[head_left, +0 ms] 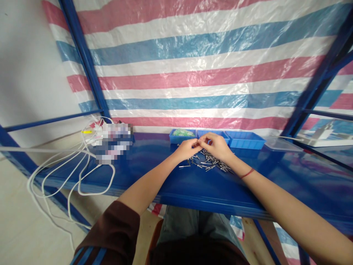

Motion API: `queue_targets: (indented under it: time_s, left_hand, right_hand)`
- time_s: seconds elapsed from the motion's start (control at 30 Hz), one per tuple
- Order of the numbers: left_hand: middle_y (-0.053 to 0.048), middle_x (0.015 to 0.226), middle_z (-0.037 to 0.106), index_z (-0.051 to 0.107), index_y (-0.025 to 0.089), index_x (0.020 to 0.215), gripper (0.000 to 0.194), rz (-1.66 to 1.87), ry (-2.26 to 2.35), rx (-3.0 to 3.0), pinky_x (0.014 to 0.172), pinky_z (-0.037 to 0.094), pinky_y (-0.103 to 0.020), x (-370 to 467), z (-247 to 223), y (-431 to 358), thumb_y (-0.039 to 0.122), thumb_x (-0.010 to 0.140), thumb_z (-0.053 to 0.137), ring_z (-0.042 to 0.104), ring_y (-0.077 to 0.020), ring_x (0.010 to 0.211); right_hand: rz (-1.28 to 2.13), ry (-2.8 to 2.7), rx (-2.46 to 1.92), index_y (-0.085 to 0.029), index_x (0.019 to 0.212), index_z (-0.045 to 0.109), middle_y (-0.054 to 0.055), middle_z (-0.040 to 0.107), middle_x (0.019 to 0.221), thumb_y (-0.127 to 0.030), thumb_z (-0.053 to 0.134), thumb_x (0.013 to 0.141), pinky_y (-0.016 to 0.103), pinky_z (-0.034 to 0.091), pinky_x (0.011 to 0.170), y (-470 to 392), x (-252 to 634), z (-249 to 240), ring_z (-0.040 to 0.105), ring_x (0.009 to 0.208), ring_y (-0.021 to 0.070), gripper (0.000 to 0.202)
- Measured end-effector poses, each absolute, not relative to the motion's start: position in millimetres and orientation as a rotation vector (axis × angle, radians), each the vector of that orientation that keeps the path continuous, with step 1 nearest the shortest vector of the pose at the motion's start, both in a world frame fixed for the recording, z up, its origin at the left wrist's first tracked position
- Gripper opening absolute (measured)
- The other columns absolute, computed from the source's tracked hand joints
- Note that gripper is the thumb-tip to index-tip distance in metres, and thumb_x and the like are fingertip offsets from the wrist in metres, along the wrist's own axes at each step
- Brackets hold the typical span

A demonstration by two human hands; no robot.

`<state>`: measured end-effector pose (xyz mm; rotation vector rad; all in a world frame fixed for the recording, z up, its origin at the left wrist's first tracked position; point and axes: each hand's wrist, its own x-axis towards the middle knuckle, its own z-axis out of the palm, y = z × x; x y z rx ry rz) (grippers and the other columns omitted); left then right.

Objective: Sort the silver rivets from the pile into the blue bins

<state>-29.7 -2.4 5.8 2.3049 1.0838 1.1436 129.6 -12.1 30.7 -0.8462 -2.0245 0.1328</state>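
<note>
My left hand [189, 150] and my right hand [217, 146] meet at the fingertips above the blue shelf top. Both are closed in a pinch, and whatever lies between the fingers is too small or hidden to name. Right below them spreads a loose pile of metal pop rivets [211, 162], partly covered by my right hand and wrist. Behind my left hand stands a small blue bin [173, 140] with a green bundle [183, 133] in it. A second blue bin [226, 137] is partly hidden by my right hand.
A third blue bin [245, 142] stands at the right, with a clear plastic lid [284, 144] beside it. White cables [82, 176] loop over the shelf's left end near a blurred-out heap [114, 141]. Blue metal posts [82, 55] and a striped plastic sheet [193, 84] bound the back.
</note>
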Motion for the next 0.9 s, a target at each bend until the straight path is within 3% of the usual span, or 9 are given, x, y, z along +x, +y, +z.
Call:
queue_targets:
  time_s: [0.5,0.7,0.9]
  left_hand:
    - [-0.001,0.078,0.062,0.058,0.016,0.081,0.019,1.347,1.004,2.252,0.070,0.045,-0.025,-27.2,12.3,-4.8,0.034,0.083,0.052,0.058,-0.0123,0.073]
    - [-0.002,0.080,0.063,0.053,0.017,0.106,0.028,1.477,1.269,2.173,0.072,0.047,-0.028,-38.5,17.0,0.7,0.028,0.081,0.055,0.059,-0.0128,0.069]
    - [-0.002,0.080,0.064,0.056,0.018,0.104,0.024,1.385,1.304,2.277,0.072,0.048,-0.027,-42.6,17.2,1.9,0.022,0.081,0.052,0.060,-0.0130,0.069]
  right_hand:
    - [0.121,-2.042,-0.764,-0.016,0.079,0.064,0.004,0.065,0.077,-0.021,0.053,0.076,0.026,0.045,0.063,-11.2,140.0,38.3,0.058,0.068,0.0149,0.013]
    - [-0.113,-1.737,-0.978,-0.015,0.077,0.066,0.007,0.067,0.076,-0.029,0.048,0.082,0.028,0.043,0.064,9.3,148.2,45.2,0.057,0.065,0.0158,0.024]
    - [-0.383,-1.795,-1.293,-0.014,0.086,0.071,0.012,0.069,0.084,-0.032,0.049,0.083,0.033,0.043,0.072,45.2,171.8,37.2,0.059,0.077,0.0226,0.028]
